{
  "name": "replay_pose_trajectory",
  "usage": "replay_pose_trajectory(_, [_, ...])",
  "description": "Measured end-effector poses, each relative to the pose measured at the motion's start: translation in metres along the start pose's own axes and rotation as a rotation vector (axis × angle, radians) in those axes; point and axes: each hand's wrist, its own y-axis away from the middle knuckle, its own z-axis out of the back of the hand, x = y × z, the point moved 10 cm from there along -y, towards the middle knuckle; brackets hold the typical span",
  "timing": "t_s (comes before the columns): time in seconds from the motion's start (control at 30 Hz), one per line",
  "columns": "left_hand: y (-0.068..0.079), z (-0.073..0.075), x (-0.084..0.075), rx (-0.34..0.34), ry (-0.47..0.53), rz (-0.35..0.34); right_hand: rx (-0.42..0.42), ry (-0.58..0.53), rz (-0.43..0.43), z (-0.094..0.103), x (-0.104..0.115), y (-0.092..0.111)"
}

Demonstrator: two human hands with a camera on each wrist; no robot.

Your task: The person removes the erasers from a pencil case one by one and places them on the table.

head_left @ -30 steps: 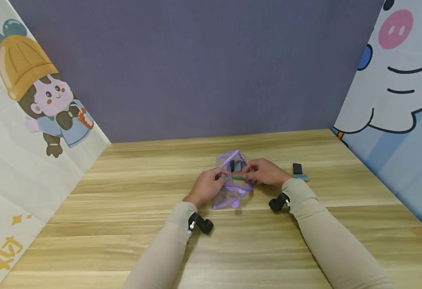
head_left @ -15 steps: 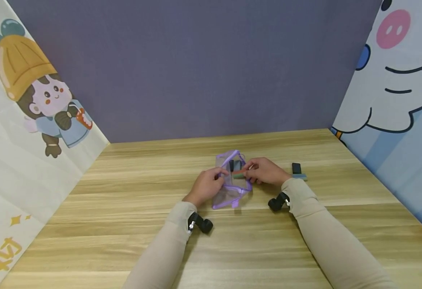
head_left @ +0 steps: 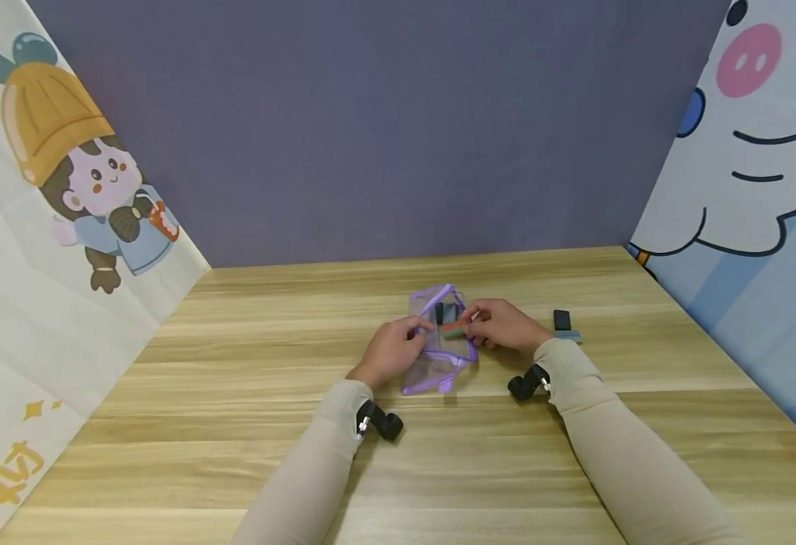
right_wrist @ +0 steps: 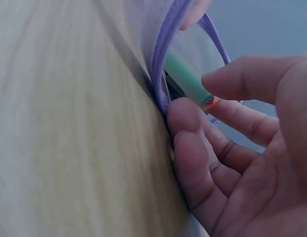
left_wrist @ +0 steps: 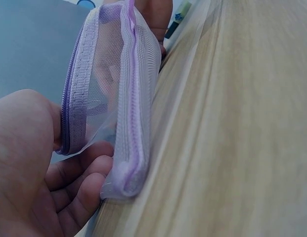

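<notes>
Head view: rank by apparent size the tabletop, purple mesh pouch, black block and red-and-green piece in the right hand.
1. Tabletop
2. Purple mesh pouch
3. Black block and red-and-green piece: too alike to rank, and the right hand covers part of the piece.

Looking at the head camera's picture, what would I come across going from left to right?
Yellow-hatted cartoon figure, left hand, purple-trimmed mesh pouch, right hand, small black object, pink-snouted white cartoon.
</notes>
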Motion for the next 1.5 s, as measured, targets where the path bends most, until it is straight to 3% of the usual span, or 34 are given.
replay_pose_trajectory(0.37, [0.0008,-0.0019,0.0019,0.007,0.010,0.005,-0.018,0.020,-0.019,0.0014,-0.0025,0.0011])
replay_pose_trajectory(0.67, [-0.0002,-0.0026,0.0013,0.012,0.008,0.011,-0.010,0.063,0.035,0.0015,0.0018,0.0007])
replay_pose_trajectory(1.1, [-0.0004,-0.0022,0.0022,0.005,0.013,0.009,-0.039,0.112,0.042,-0.0012,0.0065,0.0007])
replay_pose_trajectory(1.5, [-0.0004,-0.0024,0.0019,0.008,0.008,0.020,-0.056,0.062,0.047,0.0006,0.0059,0.0029])
